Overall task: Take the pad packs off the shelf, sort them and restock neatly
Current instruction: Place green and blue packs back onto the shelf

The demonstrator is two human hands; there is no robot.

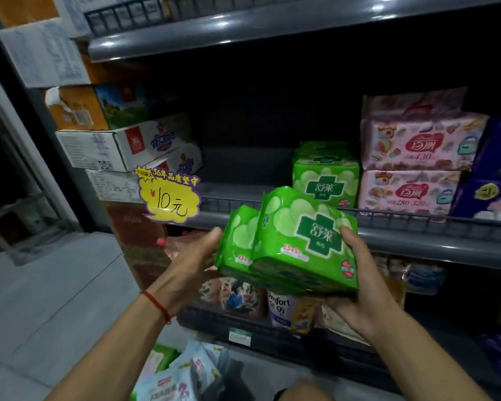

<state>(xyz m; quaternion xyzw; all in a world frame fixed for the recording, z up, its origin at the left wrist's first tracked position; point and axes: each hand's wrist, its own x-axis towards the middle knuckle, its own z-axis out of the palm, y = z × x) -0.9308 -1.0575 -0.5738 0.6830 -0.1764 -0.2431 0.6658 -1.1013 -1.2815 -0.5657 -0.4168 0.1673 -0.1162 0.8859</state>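
I hold two green pad packs point(298, 241) side by side in front of the grey shelf point(417, 237). My right hand point(359, 287) grips the larger front pack from below, thumb on its face. My left hand point(198, 256) supports the left pack from its side with relaxed fingers. More green packs point(326, 175) stand on the shelf just behind. Pink packs point(417, 157) are stacked in two rows to their right, with dark blue packs point(495, 175) at the far right. The shelf's left part is dark and bare.
A yellow price tag point(168, 198) hangs at the shelf's left end. Cardboard cartons point(122, 146) are piled beside the rack. Loose pale pad packs point(180, 374) lie low by my knees. A lower shelf holds floral packs and a Comfort pouch point(281, 309).
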